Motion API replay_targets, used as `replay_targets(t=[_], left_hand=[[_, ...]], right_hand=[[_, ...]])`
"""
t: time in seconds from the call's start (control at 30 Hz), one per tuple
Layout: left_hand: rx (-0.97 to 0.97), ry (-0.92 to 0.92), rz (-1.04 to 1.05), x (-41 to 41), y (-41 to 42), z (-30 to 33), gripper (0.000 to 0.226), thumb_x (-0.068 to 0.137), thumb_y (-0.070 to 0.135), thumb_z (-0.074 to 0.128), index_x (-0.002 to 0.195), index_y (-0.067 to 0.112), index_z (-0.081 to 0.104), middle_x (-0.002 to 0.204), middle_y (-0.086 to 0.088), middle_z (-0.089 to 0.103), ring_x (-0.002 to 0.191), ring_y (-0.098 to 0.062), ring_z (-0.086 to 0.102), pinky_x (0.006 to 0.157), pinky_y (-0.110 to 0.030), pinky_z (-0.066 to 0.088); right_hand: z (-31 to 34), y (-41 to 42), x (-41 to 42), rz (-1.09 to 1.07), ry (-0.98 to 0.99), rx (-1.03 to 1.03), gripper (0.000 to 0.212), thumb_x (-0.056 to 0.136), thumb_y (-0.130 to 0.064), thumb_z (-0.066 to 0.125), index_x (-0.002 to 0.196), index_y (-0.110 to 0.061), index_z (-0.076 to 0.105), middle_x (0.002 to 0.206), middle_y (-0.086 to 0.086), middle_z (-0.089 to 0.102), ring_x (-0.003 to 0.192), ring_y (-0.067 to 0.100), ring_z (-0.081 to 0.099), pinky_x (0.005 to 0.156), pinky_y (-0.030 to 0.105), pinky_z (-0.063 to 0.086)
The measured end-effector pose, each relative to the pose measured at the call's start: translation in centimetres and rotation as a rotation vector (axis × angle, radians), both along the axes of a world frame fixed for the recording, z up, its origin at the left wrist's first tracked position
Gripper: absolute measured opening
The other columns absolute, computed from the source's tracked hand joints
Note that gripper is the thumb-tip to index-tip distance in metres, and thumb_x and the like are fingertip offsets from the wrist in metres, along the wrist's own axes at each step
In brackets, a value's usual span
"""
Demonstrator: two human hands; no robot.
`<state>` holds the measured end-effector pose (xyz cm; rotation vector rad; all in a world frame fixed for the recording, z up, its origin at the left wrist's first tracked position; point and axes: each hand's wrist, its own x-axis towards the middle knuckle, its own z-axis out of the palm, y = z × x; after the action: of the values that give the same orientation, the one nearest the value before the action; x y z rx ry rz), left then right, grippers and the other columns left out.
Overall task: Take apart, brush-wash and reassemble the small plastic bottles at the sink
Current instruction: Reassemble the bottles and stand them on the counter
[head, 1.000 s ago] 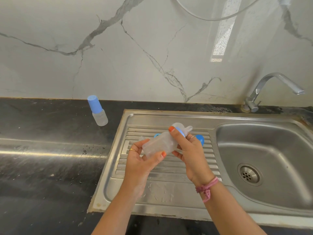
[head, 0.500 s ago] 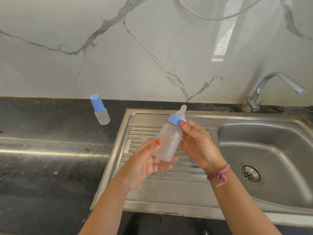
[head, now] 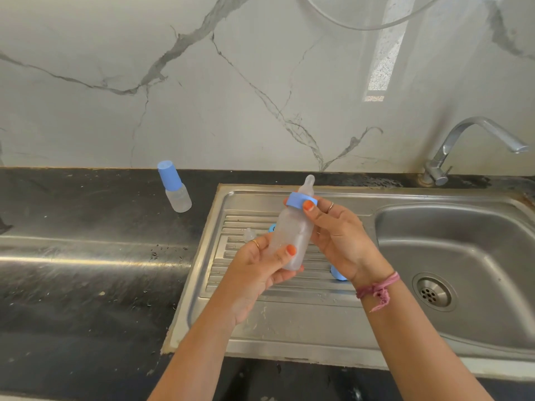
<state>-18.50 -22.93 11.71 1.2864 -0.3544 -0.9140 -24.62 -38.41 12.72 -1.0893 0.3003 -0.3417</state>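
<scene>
I hold a small frosted plastic bottle (head: 292,235) nearly upright over the sink's drainboard (head: 260,287). My left hand (head: 257,273) grips its lower body. My right hand (head: 338,241) pinches the blue collar ring (head: 298,200) at its neck, with a clear teat (head: 308,183) sticking out above. A second bottle with a blue cap (head: 173,186) stands on the black counter to the left. A loose clear teat (head: 249,234) and blue parts (head: 338,275) lie on the drainboard, partly hidden by my hands.
The steel sink basin (head: 474,256) with its drain (head: 434,293) lies to the right, under a chrome tap (head: 469,140). A black stone counter (head: 86,270) stretches left. A marble wall stands behind.
The bottle went from lying tilted sideways to nearly upright. The blue collar with its teat now sits on the neck, and my right hand has shifted onto that collar.
</scene>
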Motion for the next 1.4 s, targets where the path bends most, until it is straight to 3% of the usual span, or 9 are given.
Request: replay_targets(t=[0.27,0.4,0.57,0.7,0.83,1.07,1.2,1.3,1.4], left_hand=[[0.143,-0.225,0.096,-0.9,-0.7,0.1,0.065,0.068,0.048,0.078,0.125,0.025,0.058,0.114,0.005,0.068,0.096,-0.016,0.071,0.081,-0.026,0.057],[0.149,-0.275,0.089,-0.5,-0.6,0.8,0.057,0.067,0.042,0.083,0.117,0.029,0.061,0.106,0.012,0.07,0.092,-0.012,0.071,0.088,-0.035,0.055],[0.136,-0.251,0.04,-0.2,-0.8,1.2,0.048,0.061,0.037,0.089,0.103,0.029,0.068,0.094,0.007,0.073,0.089,-0.012,0.071,0.088,-0.035,0.055],[0.168,-0.295,0.06,0.1,-1.0,0.8,0.046,0.062,0.042,0.084,0.104,0.032,0.067,0.093,0.006,0.072,0.088,-0.011,0.069,0.09,-0.038,0.056],[0.187,-0.351,0.115,-0.3,-1.3,0.4,0.038,0.07,0.04,0.084,0.102,0.035,0.065,0.094,0.007,0.071,0.085,-0.008,0.068,0.084,-0.032,0.057],[0.243,-0.433,0.164,-0.4,-1.8,-0.4,0.053,0.065,0.053,0.08,0.112,0.038,0.059,0.111,0.004,0.063,0.095,-0.009,0.064,0.08,-0.027,0.056],[0.241,-0.45,0.166,-0.4,-2.0,-0.2,0.048,0.071,0.046,0.08,0.113,0.037,0.058,0.112,0.003,0.062,0.097,-0.011,0.063,0.073,-0.02,0.051],[0.243,-0.455,0.165,-0.5,-2.0,-0.4,0.052,0.071,0.045,0.079,0.117,0.035,0.057,0.113,0.001,0.062,0.099,-0.012,0.063,0.073,-0.019,0.051],[0.243,-0.475,0.18,-0.7,-2.1,-0.6,0.044,0.072,0.044,0.079,0.109,0.041,0.056,0.112,0.002,0.061,0.097,-0.011,0.063,0.073,-0.019,0.053]], right_hand=[[0.0,1.0,0.5,-0.172,0.022,-0.079,0.032,0.085,-0.028,0.064,0.109,-0.009,0.068,0.098,0.004,0.072,0.097,0.017,0.066,0.094,0.037,0.05],[0.6,0.2,0.1,-0.04,-0.05,0.009,0.047,0.087,-0.03,0.066,0.127,-0.007,0.057,0.114,0.007,0.067,0.102,0.018,0.064,0.085,0.035,0.053],[1.3,-0.5,0.0,0.132,-0.027,-0.015,0.057,0.088,-0.04,0.058,0.131,-0.003,0.055,0.132,0.013,0.06,0.119,0.025,0.059,0.098,0.041,0.05],[1.3,-0.4,0.1,0.095,0.012,-0.074,0.052,0.087,-0.039,0.061,0.126,-0.005,0.06,0.126,0.009,0.065,0.112,0.021,0.063,0.096,0.035,0.05],[0.8,0.0,0.3,-0.003,0.072,-0.05,0.053,0.081,-0.039,0.062,0.121,-0.006,0.064,0.12,0.011,0.068,0.109,0.021,0.064,0.101,0.041,0.045],[0.7,0.8,0.3,-0.092,0.099,0.011,0.031,0.089,-0.032,0.062,0.109,-0.011,0.069,0.101,0.004,0.073,0.093,0.012,0.068,0.084,0.031,0.051],[1.1,0.9,0.3,-0.104,0.09,0.008,0.023,0.092,-0.029,0.06,0.105,-0.013,0.07,0.095,0.0,0.073,0.086,0.008,0.068,0.076,0.025,0.053],[1.1,1.0,0.2,-0.103,0.093,0.006,0.022,0.092,-0.029,0.06,0.104,-0.013,0.07,0.093,-0.001,0.073,0.084,0.007,0.069,0.075,0.023,0.053],[1.0,1.1,0.2,-0.109,0.1,0.013,0.022,0.092,-0.029,0.06,0.104,-0.013,0.07,0.093,-0.001,0.073,0.086,0.008,0.068,0.077,0.025,0.053]])
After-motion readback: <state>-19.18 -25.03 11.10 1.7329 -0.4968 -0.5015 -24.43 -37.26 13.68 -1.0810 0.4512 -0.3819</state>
